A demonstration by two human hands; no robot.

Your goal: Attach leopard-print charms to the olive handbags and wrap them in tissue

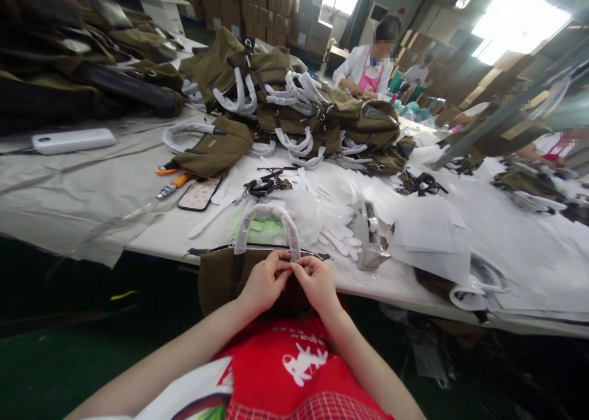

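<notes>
A brown bag [214, 279] with a zipper along its top leans at the table's front edge, against my red apron. Its handle [267, 210] is wrapped in white film and arches up over the table. My left hand [268, 279] and my right hand [315, 279] meet at the handle's right base, thumbs and fingertips pinched together and touching. Both hands grip the handle there; any smaller piece between the fingertips is hidden. Behind the handle lie a green packet [262, 230] and clear plastic film.
Brown bags [317, 110] with wrapped handles pile up behind. A phone [199, 195], an orange-handled tool [175, 186] and a white device [73, 141] lie left; a metal tape dispenser [370, 236] and white sheets [430, 230] right. A person [365, 70] works across the table.
</notes>
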